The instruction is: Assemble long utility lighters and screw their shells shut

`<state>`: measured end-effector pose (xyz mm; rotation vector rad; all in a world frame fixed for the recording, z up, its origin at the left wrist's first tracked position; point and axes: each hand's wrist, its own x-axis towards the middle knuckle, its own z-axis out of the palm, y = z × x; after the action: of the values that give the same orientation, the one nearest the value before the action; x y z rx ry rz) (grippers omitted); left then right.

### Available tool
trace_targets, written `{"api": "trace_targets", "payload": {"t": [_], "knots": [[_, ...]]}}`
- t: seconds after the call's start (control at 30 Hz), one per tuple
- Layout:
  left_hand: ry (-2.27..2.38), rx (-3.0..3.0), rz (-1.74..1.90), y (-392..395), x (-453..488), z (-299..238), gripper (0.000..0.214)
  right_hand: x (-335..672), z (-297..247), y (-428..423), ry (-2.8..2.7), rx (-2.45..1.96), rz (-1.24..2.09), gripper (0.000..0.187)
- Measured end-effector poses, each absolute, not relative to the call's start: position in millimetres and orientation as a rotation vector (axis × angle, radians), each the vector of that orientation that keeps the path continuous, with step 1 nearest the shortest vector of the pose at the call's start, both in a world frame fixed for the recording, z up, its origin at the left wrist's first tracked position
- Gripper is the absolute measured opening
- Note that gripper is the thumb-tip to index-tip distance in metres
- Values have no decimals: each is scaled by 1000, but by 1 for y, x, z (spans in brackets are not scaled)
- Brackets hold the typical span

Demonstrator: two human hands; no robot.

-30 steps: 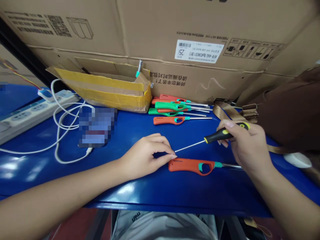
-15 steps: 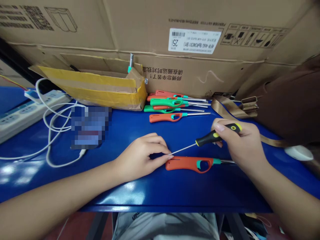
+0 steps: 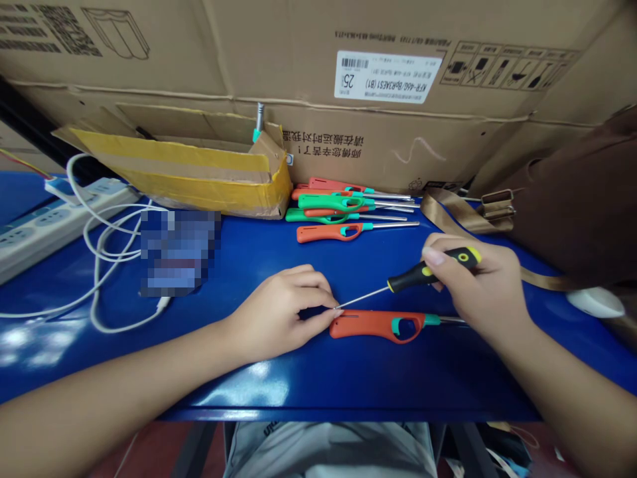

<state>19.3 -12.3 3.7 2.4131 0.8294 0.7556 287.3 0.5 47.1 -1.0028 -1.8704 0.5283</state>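
Note:
My right hand (image 3: pixel 485 282) grips a black-and-yellow screwdriver (image 3: pixel 413 275), its thin shaft slanting down to the left. The tip reaches the fingertips of my left hand (image 3: pixel 291 305). Thumb and forefinger of that hand are pinched together there, around something too small to make out at the shaft's end. Just below the pinch lies an orange gas lighter (image 3: pixel 365 323) with a teal trigger, flat on the blue table. My left thumb is at its butt end. Part of the lighter's metal nozzle is hidden behind my right wrist.
Behind are several orange and green lighters (image 3: pixel 331 232) in a pile. Left of them stands a taped cardboard box (image 3: pixel 199 179) with one nozzle sticking out. A blurred phone (image 3: pixel 182 255), white cable (image 3: pixel 99 318) and power strip (image 3: pixel 64 219) lie left. Brown strap (image 3: pixel 448 216) at right.
Almost nothing differs. Both hands, the screwdriver and the orange lighter hold nearly the same place; the view has shifted slightly.

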Motion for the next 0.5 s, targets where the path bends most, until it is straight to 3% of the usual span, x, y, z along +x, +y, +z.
{"api": "trace_targets", "payload": {"t": [0.1, 0.2, 0.37, 0.5], "knots": [[849, 2470, 747, -13, 19, 4, 16, 288, 46, -1, -1882, -959, 483, 30], [864, 2543, 732, -14, 18, 5, 17, 289, 45, -5, -1846, -958, 642, 12], [868, 2576, 703, -16, 19, 5, 18, 288, 48, -16, -1847, -840, 1091, 15], [871, 2498, 699, -15, 20, 6, 19, 286, 47, -21, -1880, -766, 1251, 31]]}}
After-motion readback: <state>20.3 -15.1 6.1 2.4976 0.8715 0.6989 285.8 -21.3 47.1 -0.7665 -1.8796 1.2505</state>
